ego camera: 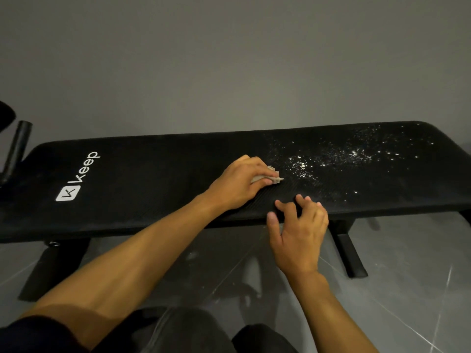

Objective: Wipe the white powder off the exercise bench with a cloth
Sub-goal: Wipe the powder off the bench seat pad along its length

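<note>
While the left hand [237, 183] is gripping a small bunched cloth [270, 178] and pressing it down on the black bench [153, 179], the white powder [331, 156] is lying scattered just to the right of it, spreading over the right half of the pad toward the far end. The fingers are curling over the wad, so the cloth is sitting right at the edge of the speckled patch, probably so that a stroke can be pushing the powder along rather than smearing it. The right hand [298, 235] is holding nothing. Its fingers are spread, with the tips resting on the near edge of the pad, apparently steadying the body while the other arm is reaching across. Around the white logo [76, 179], left of the cloth, the pad is showing no bright specks that I can make out, so I am judging the job roughly half done, with the thickest cluster waiting beside the cloth. Some specks are sitting close to the near edge, and a careless sweep could be sending them onto the grey tiled floor [407, 263] below.
</note>
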Action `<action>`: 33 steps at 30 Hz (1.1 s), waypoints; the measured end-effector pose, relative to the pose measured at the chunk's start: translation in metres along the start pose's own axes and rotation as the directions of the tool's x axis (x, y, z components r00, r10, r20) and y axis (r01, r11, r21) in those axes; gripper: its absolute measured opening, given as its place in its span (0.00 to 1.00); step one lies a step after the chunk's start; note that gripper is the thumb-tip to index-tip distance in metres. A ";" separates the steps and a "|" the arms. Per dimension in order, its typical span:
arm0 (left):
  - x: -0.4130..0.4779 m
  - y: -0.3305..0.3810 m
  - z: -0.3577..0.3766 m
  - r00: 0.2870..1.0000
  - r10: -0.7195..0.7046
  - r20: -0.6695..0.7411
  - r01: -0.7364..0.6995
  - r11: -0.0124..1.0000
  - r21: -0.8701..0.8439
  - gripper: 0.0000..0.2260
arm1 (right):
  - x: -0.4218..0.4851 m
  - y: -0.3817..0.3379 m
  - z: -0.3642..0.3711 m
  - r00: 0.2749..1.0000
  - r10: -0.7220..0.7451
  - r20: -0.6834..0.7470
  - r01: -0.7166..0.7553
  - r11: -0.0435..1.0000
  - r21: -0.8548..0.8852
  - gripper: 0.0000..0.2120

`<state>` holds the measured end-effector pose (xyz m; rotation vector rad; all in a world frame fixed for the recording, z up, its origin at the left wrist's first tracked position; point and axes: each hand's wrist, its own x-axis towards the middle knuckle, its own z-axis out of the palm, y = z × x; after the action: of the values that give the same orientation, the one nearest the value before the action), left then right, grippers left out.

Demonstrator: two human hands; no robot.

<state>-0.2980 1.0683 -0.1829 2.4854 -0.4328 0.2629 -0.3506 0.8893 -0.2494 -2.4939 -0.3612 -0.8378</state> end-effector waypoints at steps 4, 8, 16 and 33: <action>0.002 -0.001 0.005 0.999 -0.017 -0.029 0.017 1.000 -0.001 0.13 | 0.020 0.001 0.000 0.998 -0.003 -0.070 0.003 1.000 0.009 0.15; 0.007 -0.007 0.005 0.998 -0.038 -0.047 0.037 0.999 -0.007 0.13 | 0.017 0.005 0.005 0.996 -0.005 -0.092 0.010 0.998 0.062 0.11; 0.036 -0.005 0.001 0.999 -0.038 -0.012 0.039 0.995 0.096 0.11 | 0.017 0.017 0.006 0.992 -0.081 -0.100 0.090 0.992 0.093 0.12; 0.092 -0.044 -0.019 0.985 -0.161 -0.055 0.167 0.980 0.111 0.12 | 0.013 0.020 0.022 0.974 -0.111 -0.199 0.133 0.986 0.101 0.13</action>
<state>-0.1982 1.0905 -0.1651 2.6049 -0.1967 0.2842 -0.3219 0.8848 -0.2635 -2.2814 -0.4842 -1.0677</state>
